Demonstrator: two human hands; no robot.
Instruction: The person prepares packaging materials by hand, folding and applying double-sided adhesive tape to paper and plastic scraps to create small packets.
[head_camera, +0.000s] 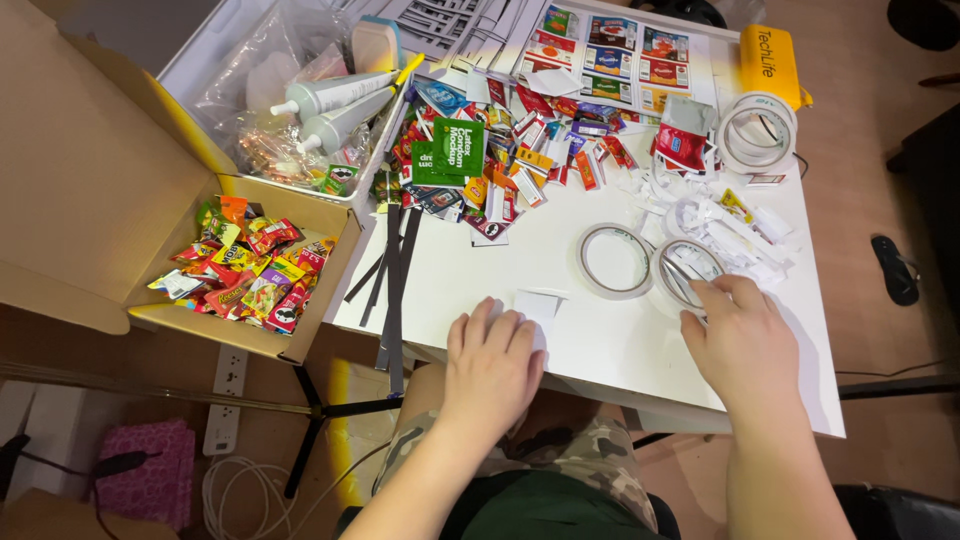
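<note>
The head camera is looking down on a white tabletop (600, 340) where the person's left hand (492, 365) is lying flat, fingers spread and gripping nothing, with its fingertips just touching a small folded white paper piece (538, 305) near the front edge. The right hand (742, 345) is reaching onto a roll of clear double-sided tape (688, 272); its fingers are curled loosely over the roll's near rim, and whether they are pinching the tape end cannot be told. A second, similar tape roll (615, 261) is lying just beside it, and a larger white tape roll (757, 132) is sitting farther back near a yellow rectangular case (771, 62). As a judgement, the work is sitting somewhere in the middle: a brown cardboard box (130, 230) at the left is already holding a heap of tiny colourful packet-shaped pieces (245, 275), while a big scattered pile of cut printed paper miniatures (510, 150) is waiting unassembled across the table, with uncut printed sheets (610, 55) behind it. White paper offcuts (725, 225) are piling up by the tape, black strips (392, 270) are hanging over the table edge, and a clear plastic tub with glue tubes (330, 105) is standing at the back left.
</note>
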